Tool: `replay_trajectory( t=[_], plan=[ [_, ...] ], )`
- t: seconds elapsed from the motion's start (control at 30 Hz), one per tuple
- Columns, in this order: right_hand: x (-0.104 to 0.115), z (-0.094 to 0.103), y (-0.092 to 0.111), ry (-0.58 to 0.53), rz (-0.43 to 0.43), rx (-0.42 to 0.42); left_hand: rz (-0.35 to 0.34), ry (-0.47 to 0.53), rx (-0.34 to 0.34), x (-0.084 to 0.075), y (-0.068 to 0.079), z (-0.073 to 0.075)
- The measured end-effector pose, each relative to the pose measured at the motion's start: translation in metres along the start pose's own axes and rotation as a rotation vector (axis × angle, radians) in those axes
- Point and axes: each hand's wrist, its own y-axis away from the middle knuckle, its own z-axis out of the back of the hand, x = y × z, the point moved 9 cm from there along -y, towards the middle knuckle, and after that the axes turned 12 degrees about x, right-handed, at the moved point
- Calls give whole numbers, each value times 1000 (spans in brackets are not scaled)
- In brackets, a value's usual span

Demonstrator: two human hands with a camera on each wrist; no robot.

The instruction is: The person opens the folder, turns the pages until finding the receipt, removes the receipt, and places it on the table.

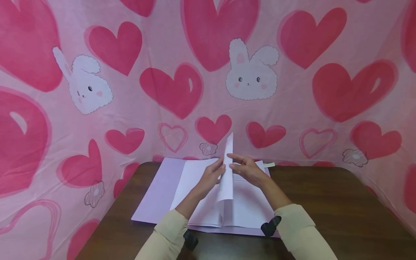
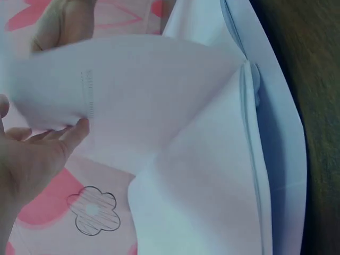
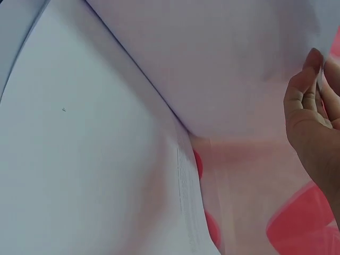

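Note:
A book with a lilac cover (image 1: 159, 191) lies spread on the table, its white pages facing up. One white page (image 1: 228, 184) stands nearly upright from the middle, curving toward its free edge. The left hand (image 1: 209, 177) holds this page from the left. The right hand (image 1: 248, 169) holds it from the right, fingers at the free edge. In the left wrist view, the left hand (image 2: 40, 154) has its fingertips on the page, near a small line of print. The right wrist view shows the right hand (image 3: 313, 111) pinching the edge; its thumb is partly hidden.
A dark brown wooden table (image 1: 325, 206) extends on both sides of the book. Behind it hangs a pink cloth (image 1: 292, 108) with hearts and rabbits. A pale green tab (image 1: 269, 165) sticks out at the book's far right corner. Dark wrist cameras (image 1: 271, 226) sit at both cuffs.

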Motion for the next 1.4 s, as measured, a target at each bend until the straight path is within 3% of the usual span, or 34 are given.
replay_trajectory(
  t=[0.2, 0.3, 0.4, 0.57, 0.7, 0.8, 0.93, 1.03, 1.23, 1.4],
  plan=[
    [-2, -8, -3, -84, 41, 42, 1, 11, -5, -6, 0, 3],
    [-2, -12, -3, -118, 67, 66, 28, 7, 11, -6, 1, 6],
    [-4, -16, -2, -135, 74, 96, 66, -28, -19, -6, 3, 16],
    [-15, -19, -1, -111, 40, 122, 70, -141, -118, -11, 7, 35],
    [-32, -18, 3, -66, -12, 118, 70, -286, -155, -13, 13, 43],
    [-49, -16, 6, 27, -83, 102, 75, -346, -168, -13, 17, 49],
    [-69, -14, 12, 276, -167, 83, 88, -399, -188, -13, 23, 59],
    [-78, -14, 18, 445, -182, 96, 106, -467, -211, -13, 28, 67],
    [-91, -6, 35, 647, -257, 91, 164, -562, -234, -4, 39, 80],
    [-103, 10, 52, 820, -408, 70, 174, -590, -219, 2, 49, 89]
  ],
)
